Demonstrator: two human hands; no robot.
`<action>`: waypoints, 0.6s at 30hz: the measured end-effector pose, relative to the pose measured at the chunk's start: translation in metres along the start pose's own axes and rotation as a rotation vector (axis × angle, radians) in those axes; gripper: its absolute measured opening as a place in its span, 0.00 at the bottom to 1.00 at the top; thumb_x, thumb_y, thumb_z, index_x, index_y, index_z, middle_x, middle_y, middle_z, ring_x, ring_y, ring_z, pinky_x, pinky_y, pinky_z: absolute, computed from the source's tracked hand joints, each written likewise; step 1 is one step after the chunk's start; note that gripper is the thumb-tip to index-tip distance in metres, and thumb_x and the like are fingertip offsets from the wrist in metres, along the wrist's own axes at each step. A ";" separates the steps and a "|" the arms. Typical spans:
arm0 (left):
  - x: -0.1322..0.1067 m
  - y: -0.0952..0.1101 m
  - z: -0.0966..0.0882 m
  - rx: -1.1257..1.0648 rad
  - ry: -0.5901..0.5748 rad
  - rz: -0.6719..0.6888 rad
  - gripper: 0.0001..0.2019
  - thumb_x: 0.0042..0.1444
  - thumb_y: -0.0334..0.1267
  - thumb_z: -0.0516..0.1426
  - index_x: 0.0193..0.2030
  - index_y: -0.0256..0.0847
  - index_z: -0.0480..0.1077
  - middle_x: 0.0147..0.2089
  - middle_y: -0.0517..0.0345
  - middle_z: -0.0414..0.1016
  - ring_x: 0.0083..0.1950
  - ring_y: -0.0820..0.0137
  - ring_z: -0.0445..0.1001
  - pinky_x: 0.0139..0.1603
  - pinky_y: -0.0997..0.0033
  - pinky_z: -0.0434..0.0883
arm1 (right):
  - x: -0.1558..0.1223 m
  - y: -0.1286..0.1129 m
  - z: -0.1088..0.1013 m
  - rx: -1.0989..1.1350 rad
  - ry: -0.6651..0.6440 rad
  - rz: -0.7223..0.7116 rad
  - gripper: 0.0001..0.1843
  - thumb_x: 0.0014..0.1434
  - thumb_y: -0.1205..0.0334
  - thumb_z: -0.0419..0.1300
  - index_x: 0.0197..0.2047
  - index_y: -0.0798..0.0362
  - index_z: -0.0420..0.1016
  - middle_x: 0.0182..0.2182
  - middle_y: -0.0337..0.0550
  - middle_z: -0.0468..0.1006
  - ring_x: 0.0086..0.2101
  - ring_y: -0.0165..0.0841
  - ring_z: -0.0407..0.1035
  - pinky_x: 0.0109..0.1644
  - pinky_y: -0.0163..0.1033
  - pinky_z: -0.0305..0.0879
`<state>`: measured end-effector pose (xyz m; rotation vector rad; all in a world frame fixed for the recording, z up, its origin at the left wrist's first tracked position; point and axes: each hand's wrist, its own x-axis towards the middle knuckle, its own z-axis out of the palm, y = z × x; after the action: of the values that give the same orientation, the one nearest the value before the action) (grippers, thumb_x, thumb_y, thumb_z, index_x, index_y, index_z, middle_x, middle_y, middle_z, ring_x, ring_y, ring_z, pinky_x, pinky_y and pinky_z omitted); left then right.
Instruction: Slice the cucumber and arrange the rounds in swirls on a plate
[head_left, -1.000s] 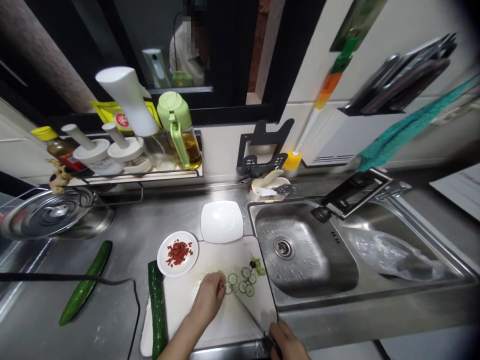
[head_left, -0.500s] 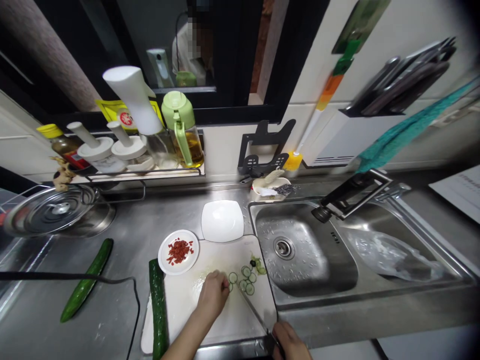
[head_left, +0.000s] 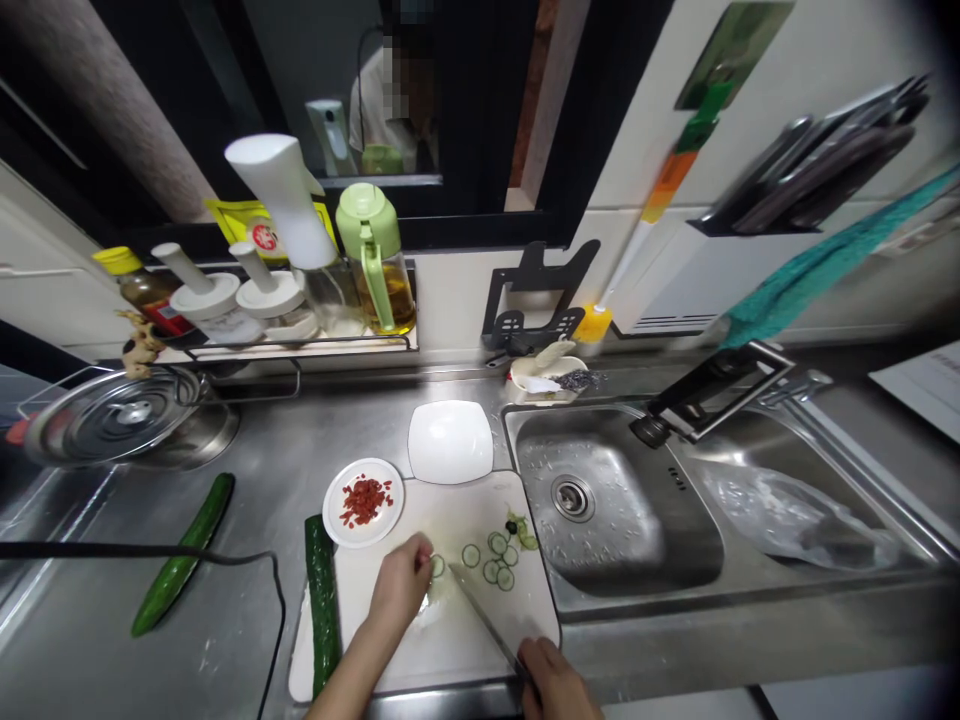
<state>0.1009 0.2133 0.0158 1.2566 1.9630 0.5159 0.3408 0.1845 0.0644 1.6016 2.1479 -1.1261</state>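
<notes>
My left hand (head_left: 400, 590) rests curled on the white cutting board (head_left: 390, 650), fingers closed on a piece of cucumber whose cut end (head_left: 437, 566) shows at the fingertips. My right hand (head_left: 555, 682) grips the handle of a knife (head_left: 484, 620); its blade runs diagonally up to the cucumber's cut end. Several thin cucumber slices (head_left: 495, 560) lie on the board to the right of the blade. A whole cucumber (head_left: 324, 600) lies along the board's left edge.
A small plate of red pieces (head_left: 364, 502) and an empty white square plate (head_left: 450, 442) sit behind the board. Another cucumber (head_left: 184, 565) lies left by a black cable (head_left: 150, 552). The sink (head_left: 607, 500) is right; bottles stand on a back rack (head_left: 285, 345).
My left hand has slid left along the board with the cucumber piece, and the knife blade followed left. More of the slices now lie clear to the right of the blade.
</notes>
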 end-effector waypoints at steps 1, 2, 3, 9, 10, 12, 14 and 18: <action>0.000 -0.002 -0.002 0.006 0.027 0.019 0.05 0.50 0.28 0.51 0.28 0.41 0.65 0.23 0.66 0.68 0.26 0.75 0.66 0.30 0.78 0.60 | 0.002 -0.003 0.001 -0.008 -0.015 0.007 0.21 0.51 0.76 0.45 0.46 0.51 0.67 0.46 0.46 0.71 0.43 0.31 0.68 0.46 0.33 0.59; -0.001 -0.004 -0.003 0.009 0.059 0.045 0.05 0.50 0.29 0.51 0.29 0.41 0.66 0.24 0.65 0.68 0.28 0.74 0.67 0.32 0.77 0.61 | 0.005 -0.005 0.002 -0.018 -0.028 0.016 0.22 0.52 0.76 0.44 0.48 0.51 0.66 0.47 0.47 0.70 0.43 0.32 0.68 0.47 0.33 0.59; -0.002 -0.007 -0.003 0.008 0.098 0.075 0.05 0.50 0.29 0.51 0.30 0.41 0.67 0.26 0.63 0.69 0.30 0.73 0.68 0.34 0.75 0.63 | 0.008 -0.007 0.002 -0.030 -0.042 0.028 0.24 0.52 0.75 0.44 0.50 0.51 0.65 0.48 0.48 0.70 0.44 0.32 0.68 0.47 0.34 0.59; -0.020 -0.023 0.015 -0.078 0.253 0.206 0.13 0.52 0.31 0.53 0.44 0.39 0.70 0.41 0.52 0.72 0.43 0.66 0.72 0.47 0.65 0.69 | 0.020 -0.021 0.005 -0.156 -0.201 0.107 0.31 0.52 0.78 0.43 0.57 0.50 0.60 0.44 0.48 0.74 0.44 0.37 0.70 0.43 0.36 0.62; -0.022 -0.025 0.019 -0.082 0.269 0.210 0.13 0.53 0.32 0.53 0.45 0.39 0.70 0.41 0.51 0.72 0.44 0.66 0.71 0.47 0.64 0.69 | 0.021 -0.025 0.005 -0.191 -0.200 0.104 0.32 0.52 0.79 0.42 0.58 0.49 0.59 0.44 0.49 0.74 0.44 0.38 0.70 0.42 0.37 0.62; -0.025 -0.030 0.026 -0.078 0.297 0.214 0.14 0.54 0.33 0.52 0.46 0.39 0.71 0.41 0.50 0.72 0.44 0.65 0.71 0.48 0.63 0.69 | 0.022 -0.035 0.004 -0.254 -0.182 0.083 0.34 0.51 0.80 0.42 0.59 0.49 0.58 0.45 0.50 0.74 0.43 0.39 0.70 0.41 0.38 0.63; -0.026 -0.032 0.030 -0.070 0.317 0.218 0.14 0.55 0.34 0.52 0.47 0.38 0.72 0.41 0.49 0.71 0.44 0.65 0.72 0.47 0.63 0.70 | 0.021 -0.046 0.002 -0.290 -0.183 0.054 0.35 0.48 0.82 0.43 0.59 0.50 0.58 0.44 0.51 0.74 0.42 0.40 0.71 0.40 0.39 0.63; -0.026 -0.033 0.032 -0.055 0.348 0.231 0.14 0.57 0.36 0.51 0.47 0.39 0.72 0.41 0.49 0.71 0.44 0.64 0.72 0.47 0.62 0.71 | 0.021 -0.059 -0.004 -0.316 -0.186 0.023 0.35 0.49 0.82 0.42 0.59 0.54 0.59 0.43 0.54 0.75 0.40 0.41 0.72 0.40 0.40 0.64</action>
<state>0.1117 0.1737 -0.0179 1.4436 2.0749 0.9533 0.2814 0.1961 0.0810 1.3244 2.0570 -0.8397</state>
